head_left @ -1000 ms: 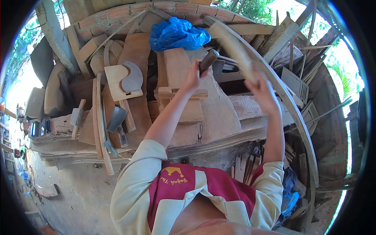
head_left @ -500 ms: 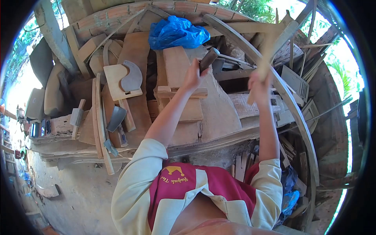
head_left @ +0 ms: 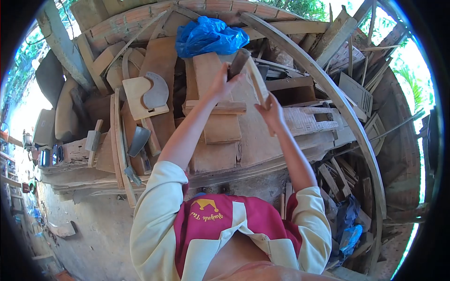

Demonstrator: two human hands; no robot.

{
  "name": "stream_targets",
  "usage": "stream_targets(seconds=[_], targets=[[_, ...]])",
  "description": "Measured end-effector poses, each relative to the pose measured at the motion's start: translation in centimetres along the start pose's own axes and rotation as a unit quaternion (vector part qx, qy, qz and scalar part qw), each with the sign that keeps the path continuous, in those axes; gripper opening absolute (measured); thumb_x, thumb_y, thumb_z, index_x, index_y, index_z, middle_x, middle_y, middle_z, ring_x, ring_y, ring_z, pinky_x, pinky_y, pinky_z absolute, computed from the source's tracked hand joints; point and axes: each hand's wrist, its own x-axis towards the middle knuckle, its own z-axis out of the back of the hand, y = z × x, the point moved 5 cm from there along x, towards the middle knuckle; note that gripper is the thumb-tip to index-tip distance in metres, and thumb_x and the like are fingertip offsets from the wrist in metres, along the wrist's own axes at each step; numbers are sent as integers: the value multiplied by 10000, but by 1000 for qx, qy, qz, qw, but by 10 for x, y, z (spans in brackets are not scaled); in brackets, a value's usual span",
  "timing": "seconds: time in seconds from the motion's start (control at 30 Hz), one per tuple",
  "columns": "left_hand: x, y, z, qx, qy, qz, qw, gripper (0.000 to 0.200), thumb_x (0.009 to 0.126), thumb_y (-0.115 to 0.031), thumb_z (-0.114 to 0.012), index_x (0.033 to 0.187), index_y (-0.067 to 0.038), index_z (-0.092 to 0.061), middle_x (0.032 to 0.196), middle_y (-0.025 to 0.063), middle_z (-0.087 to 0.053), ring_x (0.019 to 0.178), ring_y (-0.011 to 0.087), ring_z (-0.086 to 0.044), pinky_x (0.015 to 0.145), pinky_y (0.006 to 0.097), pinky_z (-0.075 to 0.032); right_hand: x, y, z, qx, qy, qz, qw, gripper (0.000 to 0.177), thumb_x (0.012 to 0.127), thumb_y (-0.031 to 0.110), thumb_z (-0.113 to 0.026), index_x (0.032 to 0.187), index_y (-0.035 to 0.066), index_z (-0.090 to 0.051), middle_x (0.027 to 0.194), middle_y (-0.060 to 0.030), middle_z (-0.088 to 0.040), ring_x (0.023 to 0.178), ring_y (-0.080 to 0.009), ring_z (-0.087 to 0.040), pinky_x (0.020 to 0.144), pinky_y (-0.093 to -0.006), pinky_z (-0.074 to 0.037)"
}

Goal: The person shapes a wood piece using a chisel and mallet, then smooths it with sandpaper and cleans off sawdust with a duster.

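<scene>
My left hand (head_left: 221,85) is closed around a thick, dark, round tool handle (head_left: 239,63), held tilted over the bench; its lower end is hidden by my fingers. In my right hand (head_left: 273,112) is a pale wooden stick (head_left: 258,83), its far end up against the handle's top in this view. Below my left wrist a short wooden piece (head_left: 229,108) lies crosswise on a longer board (head_left: 222,129). A blue plastic bag (head_left: 211,37) sits just beyond both hands.
Left of my arm lie a pale board with a curved grey piece (head_left: 156,91), a cleaver-like grey blade (head_left: 139,141) and long wooden strips (head_left: 117,140). A small mallet (head_left: 93,140) rests farther left. A long curved beam (head_left: 328,84) arches along the right, over scrap wood.
My right hand has swung the stick left and inward, from a blurred raised position to the handle's top. My left hand has shifted slightly left, still gripping the handle.
</scene>
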Motion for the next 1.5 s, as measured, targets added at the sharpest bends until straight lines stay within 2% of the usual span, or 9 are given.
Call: stream_targets(seconds=[0.13,0.33,0.53,0.67,0.8,1.0,1.1,1.4,1.5], targets=[[-6,-11,21,-26,-4,-23,999,299,759,-182,-670,912,-25,-467,706,10,-512,611,61,-472,549,228,-381,8,-11,-47,-105,-8,-14,994,741,658,417,-692,1243,76,-392,1074,-188,-552,989,-314,-538,801,-366,-431],[-12,-6,49,-117,-10,24,993,290,693,-133,-726,881,-17,-538,758,33,-583,667,90,-543,594,241,-449,13,0,-67,-199,27,-80,976,723,697,492,-612,1251,102,-361,987,-176,-595,916,-338,-568,750,-412,-446],[-22,-29,78,-156,-82,-32,984,370,761,-16,-631,1061,-10,-414,832,65,-598,749,155,-594,689,257,-471,18,-2,-67,-218,69,-79,970,668,728,482,-588,1226,93,-371,963,-180,-601,903,-343,-570,735,-422,-446],[-20,-18,96,-184,-95,-21,978,342,837,-72,-532,1120,-26,-345,913,103,-563,849,145,-559,747,268,-446,19,-3,-68,-212,71,-77,972,661,727,485,-590,1212,86,-383,960,-178,-602,902,-346,-569,733,-422,-446],[-20,-9,113,-278,-141,-12,950,286,859,-177,-522,1057,-35,-372,848,76,-535,748,123,-524,661,249,-417,20,-8,-70,-209,68,-62,974,668,723,491,-592,1211,85,-384,963,-180,-601,903,-348,-568,734,-422,-446],[-24,-6,112,-239,-169,-30,956,244,797,-249,-632,790,-49,-492,616,28,-521,545,111,-504,513,237,-394,21,-12,-73,-233,55,-73,968,702,717,512,-587,1234,89,-369,967,-185,-600,902,-344,-571,735,-419,-446],[-22,-9,108,-272,-123,4,954,279,800,-247,-626,664,-45,-491,580,34,-513,540,115,-504,500,240,-388,19,-12,-73,-230,39,-71,970,718,715,522,-584,1246,93,-359,959,-186,-602,898,-343,-574,733,-418,-445],[-7,-9,104,-291,21,-31,956,324,837,-290,-549,627,-53,-484,555,37,-495,530,130,-497,508,250,-378,17,-9,-72,-210,63,-107,970,736,715,529,-586,1255,84,-360,1035,-211,-565,968,-362,-537,786,-417,-425],[-10,-9,102,-296,31,-23,954,295,822,-255,-576,624,-62,-474,554,32,-494,527,125,-493,506,251,-375,17,-7,-72,-230,40,-70,970,679,722,520,-577,1212,92,-381,932,-191,-606,881,-349,-575,717,-423,-445]])
